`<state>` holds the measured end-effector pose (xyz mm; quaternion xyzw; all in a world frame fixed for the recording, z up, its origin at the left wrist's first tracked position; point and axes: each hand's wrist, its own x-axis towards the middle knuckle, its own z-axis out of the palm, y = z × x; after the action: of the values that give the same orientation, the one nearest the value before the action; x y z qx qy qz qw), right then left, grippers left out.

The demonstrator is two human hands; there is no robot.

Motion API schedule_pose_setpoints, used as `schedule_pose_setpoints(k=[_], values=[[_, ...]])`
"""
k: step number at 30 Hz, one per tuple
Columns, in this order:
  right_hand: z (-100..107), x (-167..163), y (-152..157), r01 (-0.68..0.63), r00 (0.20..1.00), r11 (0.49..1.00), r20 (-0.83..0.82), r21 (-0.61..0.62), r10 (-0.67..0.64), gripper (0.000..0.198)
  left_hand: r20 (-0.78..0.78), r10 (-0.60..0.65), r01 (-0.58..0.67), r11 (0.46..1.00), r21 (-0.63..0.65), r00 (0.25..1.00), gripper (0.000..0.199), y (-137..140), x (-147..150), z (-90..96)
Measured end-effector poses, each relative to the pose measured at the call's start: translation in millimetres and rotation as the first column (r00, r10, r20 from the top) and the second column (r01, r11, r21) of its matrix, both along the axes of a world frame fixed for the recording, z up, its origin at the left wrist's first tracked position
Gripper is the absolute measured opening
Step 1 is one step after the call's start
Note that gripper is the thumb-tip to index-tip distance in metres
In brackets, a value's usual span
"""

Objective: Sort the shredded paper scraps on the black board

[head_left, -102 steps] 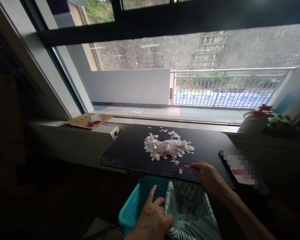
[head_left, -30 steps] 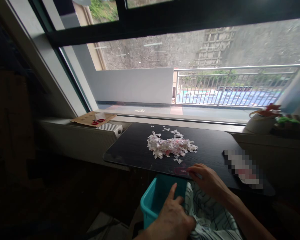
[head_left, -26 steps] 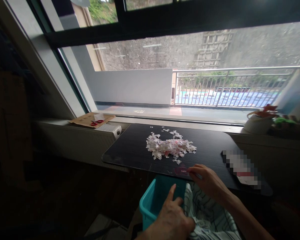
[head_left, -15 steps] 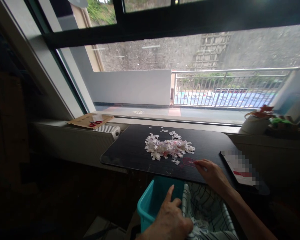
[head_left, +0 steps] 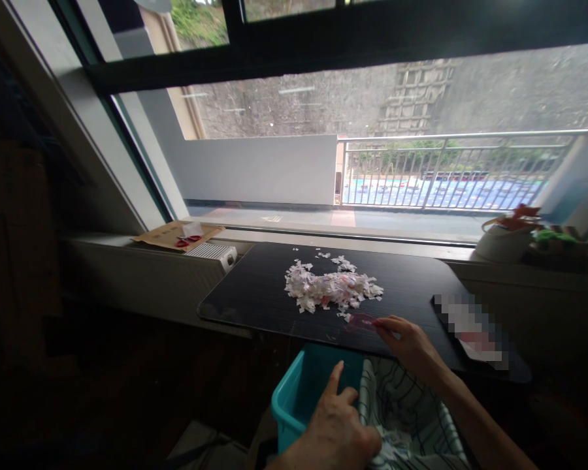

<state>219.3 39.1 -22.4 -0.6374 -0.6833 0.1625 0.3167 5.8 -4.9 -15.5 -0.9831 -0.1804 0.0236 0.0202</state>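
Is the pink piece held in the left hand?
No, the right hand holds the pink piece, while the left hand is by the turquoise bin.

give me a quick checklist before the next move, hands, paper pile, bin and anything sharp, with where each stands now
1. Right hand has a grip on the pink translucent piece: ok, pinched at one end.
2. Left hand is holding firmly: cannot tell, the hand hides its contact between the teal bin and striped liner.
3. Striped liner is open at the top: ok, with white bits visible inside.
4. Paper pile is gathered into one heap: not ok, loose scraps lie around it.
5. Red-handled scissors are away from the hands: ok, lying on the brown sheet by the window.
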Motion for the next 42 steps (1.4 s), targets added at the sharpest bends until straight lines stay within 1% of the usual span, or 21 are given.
schedule_pose_setpoints(k=[4,8,10,13,17,20,22,25,27,31,33,36,39,42], values=[[6,-3,-6,-0.031,0.999,0.999,-0.018,-0.034,0.031,0.027,0.002,0.001,-0.001,1.0,-0.023,1.0,0.019,1,-1,2.9],[7,-7,0,-0.037,0.999,0.999,-0.033,0.013,0.038,0.029,0.014,0.005,-0.004,0.998,-0.057,1.0,0.02,1,-1,6.1],[5,-9,5,-0.054,0.998,0.998,-0.028,0.02,0.054,0.029,-0.005,0.005,-0.005,0.999,-0.052,1.0,0.019,1,-1,6.1],[3,-10,5,-0.061,0.998,0.998,-0.009,-0.003,0.061,0.03,-0.02,0.002,-0.003,0.999,-0.036,1.0,0.018,1,-1,4.5],[6,-8,-5,-0.081,0.997,0.995,-0.017,-0.055,0.08,0.026,0.017,0.006,-0.005,0.999,-0.043,1.0,0.02,2,-1,2.4],[7,-6,-11,-0.078,0.997,0.996,-0.021,-0.048,0.077,0.027,0.019,-0.004,0.004,0.999,-0.047,1.0,0.022,2,0,3.0],[8,-5,-12,-0.059,0.998,0.997,-0.015,-0.043,0.059,0.028,0.034,-0.014,0.015,0.999,-0.03,0.999,0.02,1,1,3.9],[9,-5,-11,-0.087,0.996,0.993,-0.039,-0.075,0.084,0.026,0.065,-0.015,0.015,1.0,-0.007,0.998,0.017,1,-1,3.4],[10,-4,-8,-0.081,0.996,0.994,-0.052,-0.067,0.078,0.026,0.059,0.006,-0.006,1.0,-0.001,0.998,0.017,1,-4,1.3],[10,-1,7,0.038,0.999,0.999,0.012,0.026,-0.038,0.03,0.068,0.048,-0.047,0.999,-0.026,0.997,0.02,4,-19,-5.2],[9,-1,16,0.057,0.997,0.997,0.05,0.046,-0.059,0.031,0.085,0.094,-0.089,0.994,-0.061,0.992,0.02,5,-28,-8.7],[6,-1,24,0.058,0.994,0.997,0.091,0.045,-0.062,0.033,0.087,0.182,-0.171,0.978,-0.118,0.979,0.022,6,-41,-12.8],[5,2,22,0.084,0.989,0.996,0.12,0.027,-0.086,0.031,0.077,0.254,-0.24,0.958,-0.156,0.964,0.023,7,-50,-14.8],[7,8,16,0.118,0.984,0.992,0.132,0.033,-0.122,0.029,0.084,0.289,-0.265,0.94,-0.215,0.954,0.024,10,-57,-15.4]])
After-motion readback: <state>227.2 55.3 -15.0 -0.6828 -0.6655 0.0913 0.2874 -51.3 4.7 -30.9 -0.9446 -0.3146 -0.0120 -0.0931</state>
